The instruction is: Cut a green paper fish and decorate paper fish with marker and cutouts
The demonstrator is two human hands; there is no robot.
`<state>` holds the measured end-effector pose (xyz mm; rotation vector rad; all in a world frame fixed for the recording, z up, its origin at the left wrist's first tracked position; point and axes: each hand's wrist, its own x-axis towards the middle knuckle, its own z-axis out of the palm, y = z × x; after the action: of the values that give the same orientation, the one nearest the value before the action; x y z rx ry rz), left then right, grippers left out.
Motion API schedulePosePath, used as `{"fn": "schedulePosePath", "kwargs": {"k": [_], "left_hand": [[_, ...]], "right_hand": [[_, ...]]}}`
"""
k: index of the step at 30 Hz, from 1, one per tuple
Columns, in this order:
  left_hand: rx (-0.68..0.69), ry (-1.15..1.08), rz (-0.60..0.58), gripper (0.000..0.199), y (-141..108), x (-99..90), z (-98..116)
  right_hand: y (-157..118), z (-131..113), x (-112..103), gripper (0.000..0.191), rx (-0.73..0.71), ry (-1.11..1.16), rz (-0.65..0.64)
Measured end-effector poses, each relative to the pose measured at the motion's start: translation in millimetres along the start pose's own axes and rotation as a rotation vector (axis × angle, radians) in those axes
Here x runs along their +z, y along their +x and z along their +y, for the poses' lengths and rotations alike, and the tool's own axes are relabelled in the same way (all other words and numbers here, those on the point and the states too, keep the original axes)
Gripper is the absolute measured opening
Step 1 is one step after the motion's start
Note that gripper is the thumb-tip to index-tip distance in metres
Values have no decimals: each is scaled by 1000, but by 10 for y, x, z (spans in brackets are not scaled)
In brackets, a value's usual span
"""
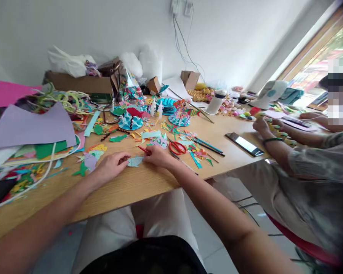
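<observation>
1. Has a pale blue paper fish (135,161), bearing scale-like marks, flat on the bare front strip of the table (137,190), between the left hand (113,164) and the right hand (157,156).
2. Clamps a slim red pen (143,150) in the right fingers, one end jutting leftward and away, just beyond the fish.
3. Sets the left fingers at the left end of the fish and the right fingers at the right end, about equally near from either side.
4. Lays the fish with its long axis crosswise, left to right, roughly along the front edge of the table.
5. Cannot tell, at so small a size, head from tail on the fish, nor a pinch from a light touch in the left fingers.
6. Has red-handled scissors (177,147) beyond and to the right of the right hand, a purple patterned cutout (159,141) just beyond the same hand, and a cluster of coloured paper shapes (89,161) near the left wrist.
</observation>
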<state>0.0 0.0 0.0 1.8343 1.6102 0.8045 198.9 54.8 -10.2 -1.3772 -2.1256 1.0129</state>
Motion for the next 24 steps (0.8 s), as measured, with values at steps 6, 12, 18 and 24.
{"fn": "schedulePosePath", "kwargs": {"k": [6, 12, 18, 24], "left_hand": [[-28, -93, 38, 27, 129, -83, -96], [-88, -248, 97, 26, 176, -204, -101], [-160, -362, 177, 27, 261, -234, -172], [-142, -423, 295, 29, 284, -355, -189]], "right_hand": [[87, -104, -40, 12, 10, 116, -72], [206, -153, -9, 9, 2, 347, -81], [346, -245, 37, 13, 63, 492, -44], [568, -341, 24, 14, 45, 387, 81]]}}
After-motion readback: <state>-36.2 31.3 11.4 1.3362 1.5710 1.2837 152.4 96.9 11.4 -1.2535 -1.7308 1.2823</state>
